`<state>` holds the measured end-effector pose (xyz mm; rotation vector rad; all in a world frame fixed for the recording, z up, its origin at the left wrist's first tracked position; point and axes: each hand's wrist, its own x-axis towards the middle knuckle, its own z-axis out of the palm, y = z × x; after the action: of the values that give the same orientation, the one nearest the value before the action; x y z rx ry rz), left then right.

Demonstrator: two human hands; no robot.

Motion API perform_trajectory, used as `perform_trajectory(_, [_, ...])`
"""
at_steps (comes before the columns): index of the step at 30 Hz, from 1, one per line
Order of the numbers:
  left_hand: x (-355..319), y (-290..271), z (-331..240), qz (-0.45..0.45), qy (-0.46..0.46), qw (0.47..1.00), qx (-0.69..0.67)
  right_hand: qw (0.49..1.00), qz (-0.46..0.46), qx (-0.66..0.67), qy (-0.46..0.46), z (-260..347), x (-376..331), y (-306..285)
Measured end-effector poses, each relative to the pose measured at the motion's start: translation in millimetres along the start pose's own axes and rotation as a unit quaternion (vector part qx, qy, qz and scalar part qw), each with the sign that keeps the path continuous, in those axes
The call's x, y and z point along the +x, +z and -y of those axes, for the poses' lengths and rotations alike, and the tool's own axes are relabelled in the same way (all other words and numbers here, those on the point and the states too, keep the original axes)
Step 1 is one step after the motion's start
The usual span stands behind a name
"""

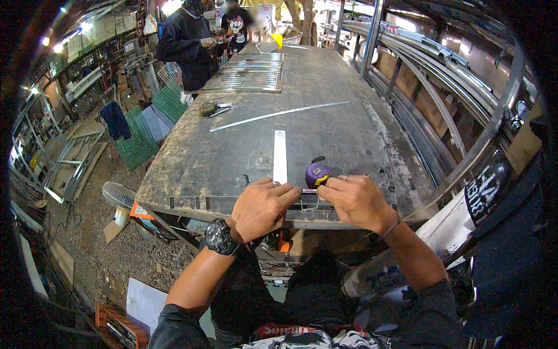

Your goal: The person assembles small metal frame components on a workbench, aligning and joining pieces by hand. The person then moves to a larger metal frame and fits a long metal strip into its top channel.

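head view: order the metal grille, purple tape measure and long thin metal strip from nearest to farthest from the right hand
1. Purple tape measure: beside the right hand, leftward.
2. Long thin metal strip: farther up the table, slanting.
3. Metal grille: beyond the strip, along the left side.

Worktable [372, 139] between a fan [118, 195] and racked metal lengths [459, 67]
The left hand [263, 203] and right hand [359, 200] are at the near edge, the tape measure [317, 173] just beyond the right; left of it lies a flat bar [280, 154], farther off a metal strip [279, 117] crosswise, then a grille [251, 72] far left.
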<state>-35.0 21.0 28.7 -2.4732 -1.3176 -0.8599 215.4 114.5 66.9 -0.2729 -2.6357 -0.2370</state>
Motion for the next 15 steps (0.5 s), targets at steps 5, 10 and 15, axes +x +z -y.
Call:
perform_trajectory(5, [3.1,-9.5,-3.9,-0.065,-0.037,0.997,0.033,0.996,-0.074,-0.031,0.044,8.7,2.1,2.0])
perform_trajectory(10, [-3.1,-19.4,-10.6,-0.190,-0.127,0.970,0.079,0.989,-0.099,-0.026,0.111,4.9,2.1,1.7])
perform_trajectory(15, [-4.2,-8.3,-19.3,-0.268,-0.156,0.949,0.063,0.980,-0.135,-0.002,0.146,3.1,1.4,3.7])
